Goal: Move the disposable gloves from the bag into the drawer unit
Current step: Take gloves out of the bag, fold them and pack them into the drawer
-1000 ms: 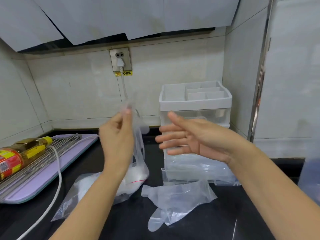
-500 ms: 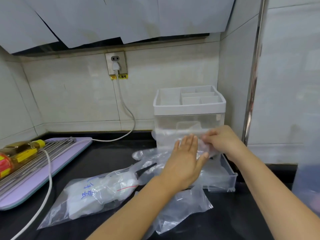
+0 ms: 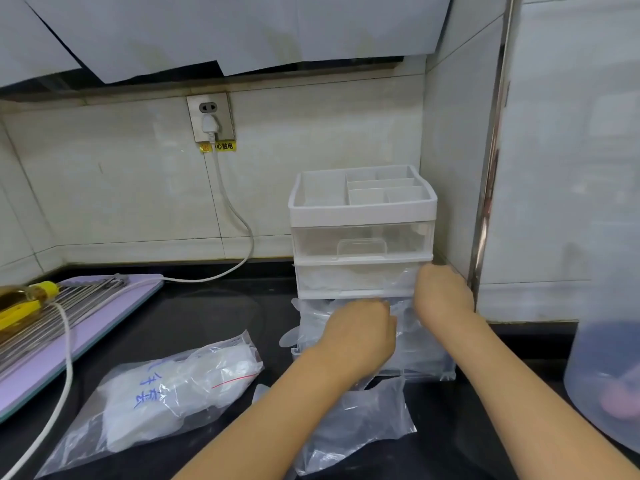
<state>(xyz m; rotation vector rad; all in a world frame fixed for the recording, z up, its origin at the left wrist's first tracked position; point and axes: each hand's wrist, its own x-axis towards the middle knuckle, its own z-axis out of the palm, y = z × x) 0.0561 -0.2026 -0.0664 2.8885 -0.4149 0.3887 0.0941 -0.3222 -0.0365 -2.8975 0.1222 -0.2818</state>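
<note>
Hands at the open bottom drawer point(image 3: 431, 367) of the drawer unit point(image 3: 362, 211), pushing in clear gloves point(image 3: 311, 322).

The left hand point(image 3: 356, 337) has its fingers curled down into the gloves lying in the pulled-out drawer and seems to grip the film. The right hand point(image 3: 443, 296) sits at the drawer's upper right corner, fingers folded out of sight, so I cannot tell whether it holds anything. Another loose glove point(image 3: 363, 420) lies on the black counter point(image 3: 207, 313) just in front of the unit, under the left forearm. The bag point(image 3: 166, 393), with more gloves inside, lies to the left, near a white cable point(image 3: 65, 358).
</note>
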